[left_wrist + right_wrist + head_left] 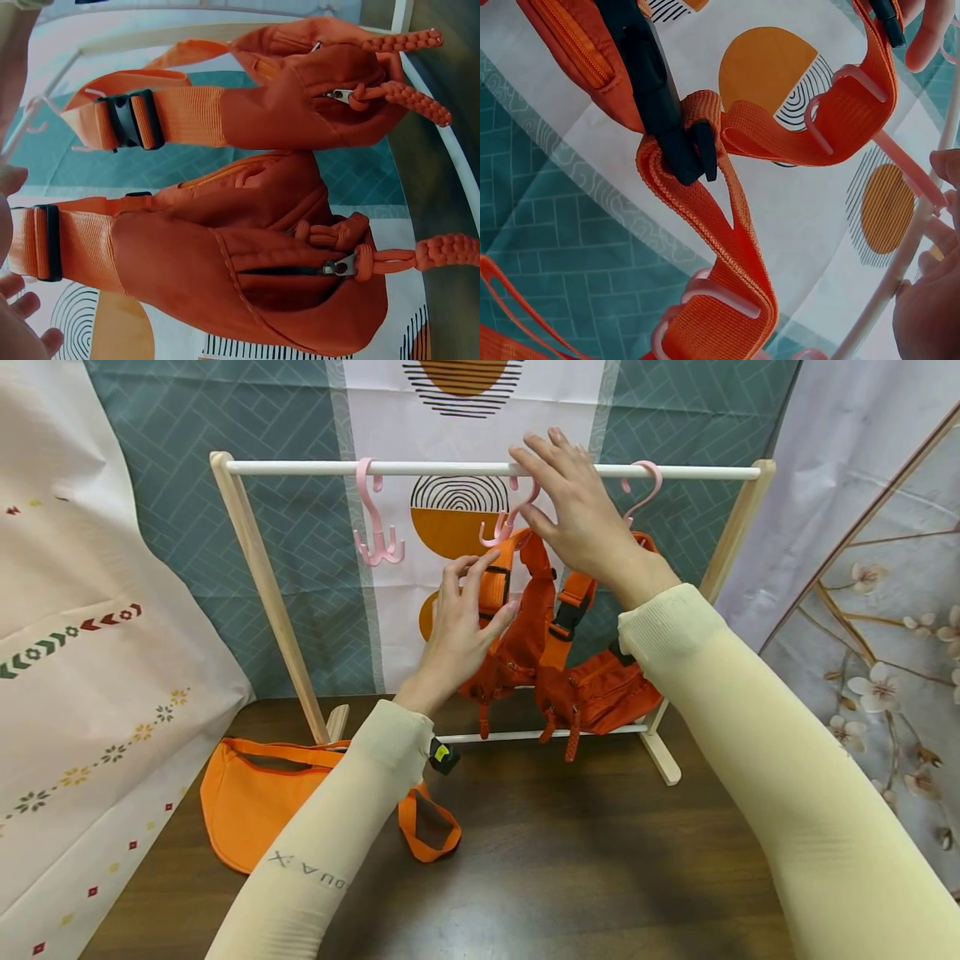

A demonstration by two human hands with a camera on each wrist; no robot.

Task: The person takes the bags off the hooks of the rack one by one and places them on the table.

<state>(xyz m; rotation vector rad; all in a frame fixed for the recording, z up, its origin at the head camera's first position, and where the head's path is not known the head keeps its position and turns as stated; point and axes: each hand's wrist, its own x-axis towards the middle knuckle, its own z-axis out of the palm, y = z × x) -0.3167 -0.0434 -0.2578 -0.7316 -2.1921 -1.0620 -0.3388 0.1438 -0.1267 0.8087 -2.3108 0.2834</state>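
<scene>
An orange sling bag [247, 262] hangs by its strap [501, 578] from a pink hook [498, 532] in the middle of a white rail [442, 468]. My left hand [459, 628] is beside this strap, fingers loosely extended; contact is unclear. Up at the rail, my right hand [573, 506] has its fingers extended over the bar beside the middle hook's top. A second sling bag [611, 689] with a black buckle [135, 120] hangs to the right. Its pink hook [647, 485] is partly hidden behind my right hand and wrist.
Another pink hook [378, 539] hangs bagless at the left of the rail. A lighter orange bag [251, 806] lies on the brown table [540, 877], partly behind my left sleeve. Wooden posts [270, 585] hold up the rack; patterned cloths hang around it.
</scene>
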